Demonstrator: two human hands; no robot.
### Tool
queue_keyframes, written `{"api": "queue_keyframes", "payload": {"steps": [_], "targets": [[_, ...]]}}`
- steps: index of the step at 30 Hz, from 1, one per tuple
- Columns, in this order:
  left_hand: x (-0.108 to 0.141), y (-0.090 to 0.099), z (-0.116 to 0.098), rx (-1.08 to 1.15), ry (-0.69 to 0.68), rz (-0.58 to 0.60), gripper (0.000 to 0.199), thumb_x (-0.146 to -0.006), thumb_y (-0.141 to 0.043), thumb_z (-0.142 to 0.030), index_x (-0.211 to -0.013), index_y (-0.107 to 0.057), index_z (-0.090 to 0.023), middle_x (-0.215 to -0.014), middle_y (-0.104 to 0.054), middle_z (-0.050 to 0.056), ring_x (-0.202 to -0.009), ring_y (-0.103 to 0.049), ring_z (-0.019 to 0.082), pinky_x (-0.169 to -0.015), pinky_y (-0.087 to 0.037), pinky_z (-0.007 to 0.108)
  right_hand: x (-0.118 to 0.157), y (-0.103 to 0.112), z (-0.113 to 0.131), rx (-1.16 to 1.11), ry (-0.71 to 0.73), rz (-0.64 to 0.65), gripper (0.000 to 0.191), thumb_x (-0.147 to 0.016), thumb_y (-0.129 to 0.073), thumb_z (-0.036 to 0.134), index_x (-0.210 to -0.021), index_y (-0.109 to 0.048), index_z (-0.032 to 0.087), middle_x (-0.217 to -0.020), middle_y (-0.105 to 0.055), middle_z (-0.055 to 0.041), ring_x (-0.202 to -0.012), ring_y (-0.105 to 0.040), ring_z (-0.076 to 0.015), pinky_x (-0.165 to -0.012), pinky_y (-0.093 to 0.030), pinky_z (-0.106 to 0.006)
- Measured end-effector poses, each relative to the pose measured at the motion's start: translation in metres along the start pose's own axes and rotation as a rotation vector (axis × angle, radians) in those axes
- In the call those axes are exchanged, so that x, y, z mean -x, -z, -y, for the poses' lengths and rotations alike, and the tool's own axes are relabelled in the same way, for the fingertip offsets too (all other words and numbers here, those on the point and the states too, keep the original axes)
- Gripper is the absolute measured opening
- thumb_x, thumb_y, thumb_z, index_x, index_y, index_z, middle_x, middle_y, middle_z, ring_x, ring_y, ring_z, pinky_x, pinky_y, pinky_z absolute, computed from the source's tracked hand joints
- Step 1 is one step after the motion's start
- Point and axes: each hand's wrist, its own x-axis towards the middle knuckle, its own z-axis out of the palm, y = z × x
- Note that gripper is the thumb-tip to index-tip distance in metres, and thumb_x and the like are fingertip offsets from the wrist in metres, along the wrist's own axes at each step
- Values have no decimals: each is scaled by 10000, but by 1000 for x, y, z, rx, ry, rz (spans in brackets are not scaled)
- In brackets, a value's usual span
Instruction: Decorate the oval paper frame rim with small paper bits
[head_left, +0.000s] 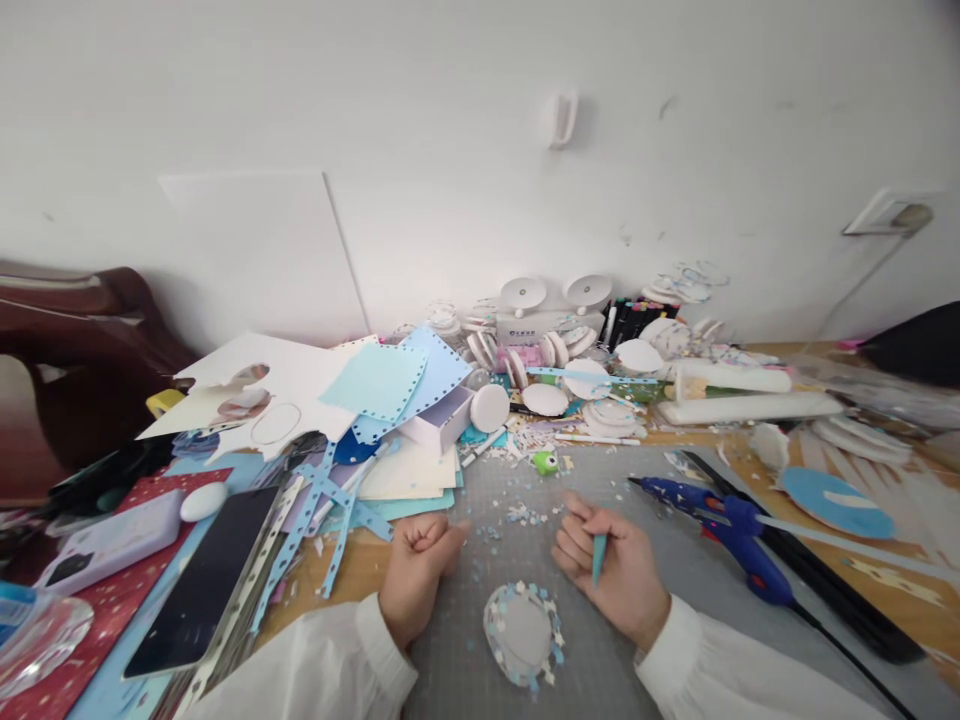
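Observation:
My left hand [421, 572] is curled closed above the grey mat [457, 680], left of centre; whatever its fingers hold, if anything, is hidden. To the right, my right hand [613, 565] is closed round a small teal pointed tool [598, 558], whose tip points down. Between and below my hands lies a round disc [523, 632] edged with tiny white and light blue pieces, and neither hand touches it. A small pile of similar pieces [531, 514] sits on the mat beyond the disc, near a green toy [546, 462].
A blue glue gun [731, 515] lies at the right beside a long black bar [825, 590]. Paper sheets [382, 380] and a dark phone [206, 580] are at the left. White discs [545, 399] and an open box [442, 420] crowd the back.

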Motion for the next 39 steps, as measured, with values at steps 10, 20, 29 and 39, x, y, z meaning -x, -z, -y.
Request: {"api": "queue_keyframes", "payload": {"steps": [10,20,29,39], "targets": [[-2,-3,-5,165,27,32,679,-742,-620,-501,-435,-101,-189,-385,-102,-98,-370,-94,30,-421,-89,238,0,-1,-1,-17,-11,-24,323,-579,-506,123,-619,-197,207,-462,-95,96,-426,-65,-67,-448,-120,-248],[-2,1,0,154,10,50,591,-726,-594,-384,-426,-122,-192,-388,-126,-93,-389,-104,38,-442,-100,249,-1,-1,-1,-12,-24,-15,322,-584,-510,126,-623,-200,204,-461,-101,95,-425,-74,-65,-453,-118,-252],[-2,2,-1,176,30,68,571,-709,-586,-335,-424,-114,-189,-396,-114,-92,-397,-92,38,-451,-93,249,-3,0,-2,0,-38,5,324,-578,-504,134,-626,-192,204,-448,-95,99,-411,-60,-57,-447,-110,-252],[-1,4,2,143,15,67,543,-739,-552,-316,-429,-124,-192,-408,-111,-86,-420,-89,52,-468,-94,272,-5,3,-2,-12,-54,15,346,-588,-506,139,-640,-172,209,-451,-95,101,-411,-70,-59,-446,-115,-251]]}}
